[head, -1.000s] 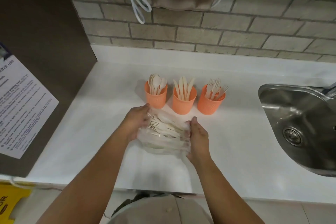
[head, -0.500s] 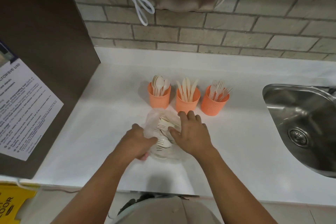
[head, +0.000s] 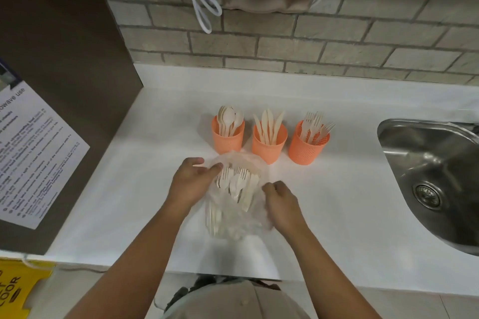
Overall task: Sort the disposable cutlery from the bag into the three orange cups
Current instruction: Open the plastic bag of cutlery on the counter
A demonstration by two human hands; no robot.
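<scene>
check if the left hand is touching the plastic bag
Touching. The head view shows the left hand pinching the open rim of the plastic bag between thumb and fingers, with no gap between them.

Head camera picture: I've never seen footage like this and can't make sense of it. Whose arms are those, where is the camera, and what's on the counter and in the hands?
There is no machine here. A person wears a wide-angle camera on the head, so it looks forward and down at their own two arms.

On the white counter three orange cups stand in a row: the spoon cup, the knife cup and the fork cup. To the right is a steel sink.

In front of the cups lies a clear plastic bag with disposable cutlery inside, forks among it. The left hand pinches the bag's far edge. The right hand grips its right side. They seem to be holding the bag open.
</scene>
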